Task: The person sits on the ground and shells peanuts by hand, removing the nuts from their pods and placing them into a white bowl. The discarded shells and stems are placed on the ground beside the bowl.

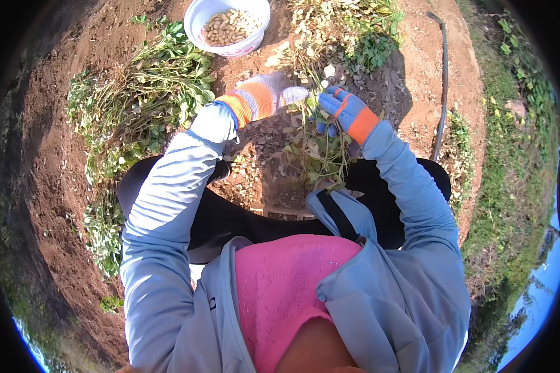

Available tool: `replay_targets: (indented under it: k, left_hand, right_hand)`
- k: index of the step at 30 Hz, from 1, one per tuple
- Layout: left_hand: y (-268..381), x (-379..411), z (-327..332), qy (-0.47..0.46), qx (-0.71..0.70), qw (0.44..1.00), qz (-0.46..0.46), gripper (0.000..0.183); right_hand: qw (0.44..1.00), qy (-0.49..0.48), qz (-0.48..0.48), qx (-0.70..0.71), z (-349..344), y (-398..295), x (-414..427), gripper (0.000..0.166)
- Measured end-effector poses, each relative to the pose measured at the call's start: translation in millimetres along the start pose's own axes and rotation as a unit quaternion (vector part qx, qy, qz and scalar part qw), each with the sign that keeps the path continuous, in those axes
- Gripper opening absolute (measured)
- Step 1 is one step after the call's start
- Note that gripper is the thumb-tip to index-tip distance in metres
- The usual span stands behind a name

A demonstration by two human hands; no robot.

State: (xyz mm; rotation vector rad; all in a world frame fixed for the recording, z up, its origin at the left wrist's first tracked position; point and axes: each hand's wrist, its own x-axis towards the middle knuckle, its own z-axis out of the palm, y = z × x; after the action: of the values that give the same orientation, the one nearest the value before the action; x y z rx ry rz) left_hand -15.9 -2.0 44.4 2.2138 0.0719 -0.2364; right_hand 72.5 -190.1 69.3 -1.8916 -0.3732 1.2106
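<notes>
A peanut plant [324, 161] with green leaves and thin stems hangs between my two gloved hands, its leafy end towards my lap. My right hand [347, 114], in a blue and orange knit glove, has its fingers curled around the stems. From the other side, my left hand [261, 95] reaches the stems and roots with its thumb stretched out; its glove is pale and orange. The left fingers are blurred, and whether they grip anything is unclear. Pale pods [329, 71] show just beyond the right fingertips.
A white plastic tub [193, 28] holding loose peanuts [231, 28] stands ahead. Pulled peanut plants lie in a heap [140, 93] on the left, and another heap [340, 23] with pods lies ahead. A black hose [444, 70] runs along the reddish soil [417, 112] at right.
</notes>
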Motion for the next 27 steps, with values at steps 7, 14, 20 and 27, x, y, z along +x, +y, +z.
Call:
replay_targets:
  k: [7, 14, 20, 27]
  left_hand:
    - [-13.8, 13.5, 18.1, 0.144, -0.271, 0.94, -0.148, 0.079]
    - [-23.8, 22.9, 12.0, 0.115, -0.422, 0.888, -0.142, 0.065]
    - [-25.0, 20.9, 24.1, 0.067, -0.382, 0.911, -0.139, 0.04]
    - [-15.6, 27.4, 26.8, 0.029, -0.34, 0.926, -0.16, 0.087]
  right_hand:
    - [0.985, -0.112, -0.127, -0.037, 32.9, -3.2, -9.2, 0.042]
    - [0.987, 0.066, -0.058, -0.134, -33.2, -15.0, 10.9, 0.039]
    - [0.949, 0.089, -0.118, -0.277, -27.5, -5.6, 13.1, 0.029]
    - [0.923, 0.136, -0.191, -0.305, -21.0, -5.5, 24.7, 0.029]
